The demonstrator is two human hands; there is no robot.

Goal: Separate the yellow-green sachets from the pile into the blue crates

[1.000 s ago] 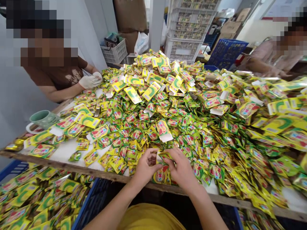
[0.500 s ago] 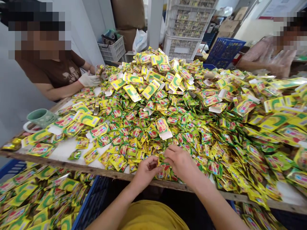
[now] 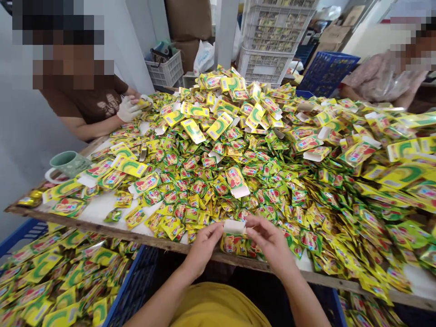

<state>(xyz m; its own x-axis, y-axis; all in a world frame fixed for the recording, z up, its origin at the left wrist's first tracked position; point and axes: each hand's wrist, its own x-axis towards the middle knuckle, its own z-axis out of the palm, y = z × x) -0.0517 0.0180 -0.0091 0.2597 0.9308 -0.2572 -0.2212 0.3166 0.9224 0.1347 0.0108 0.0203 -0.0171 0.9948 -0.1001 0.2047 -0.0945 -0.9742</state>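
Observation:
At the table's front edge a small yellow carton (image 3: pixel 233 243) with a raised white flap is between my hands. My left hand (image 3: pixel 206 247) pinches the flap's left side with thumb and forefinger. At the right side of the carton, my right hand (image 3: pixel 269 240) grips it with closed fingers. Behind them lies a heap of green and yellow sachets (image 3: pixel 204 181), touching the area around my hands. Another carton (image 3: pixel 237 180) with its white flap out rests on the sachets just beyond. The inside of the held carton is hidden.
Flat cartons (image 3: pixel 221 125) are piled at the back. A mug (image 3: pixel 66 163) stands at the table's left edge. Blue crates (image 3: pixel 124 286) flank my lap below the wooden edge (image 3: pixel 163 244). A gloved co-worker (image 3: pixel 98 109) sits left, another person (image 3: pixel 378 77) right. White crates (image 3: pixel 269 66) are stacked behind.
My right hand has moved from the carton's top to its right side, and the white flap now shows upright between my hands. The view has shifted slightly left.

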